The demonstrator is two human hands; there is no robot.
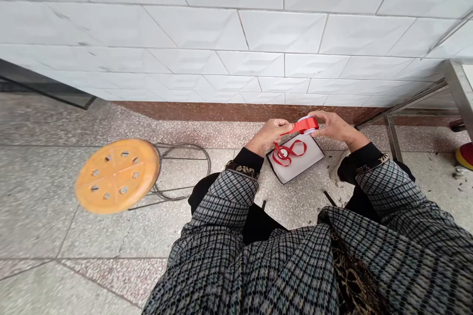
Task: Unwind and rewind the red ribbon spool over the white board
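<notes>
From here: left hand (266,135) pinches red ribbon (295,127) | right hand (335,127) grips the roll (309,131) by its rims, seemingly keeping the strip taut between both sets of fingertips | white tray (295,171) beneath the fingers, presumably keeping loose ribbon loops (300,147) together

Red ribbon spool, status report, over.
Left hand pinching wide red ribbon; right hand gripping its spool. Short ribbon span between hands. Narrower red ribbon looped on dark-edged white panel below.

The ribbon (309,125) is red, the box (295,170) white with dark edges, the stool seat (115,175) orange, the coat (218,206) checked grey-black.
</notes>
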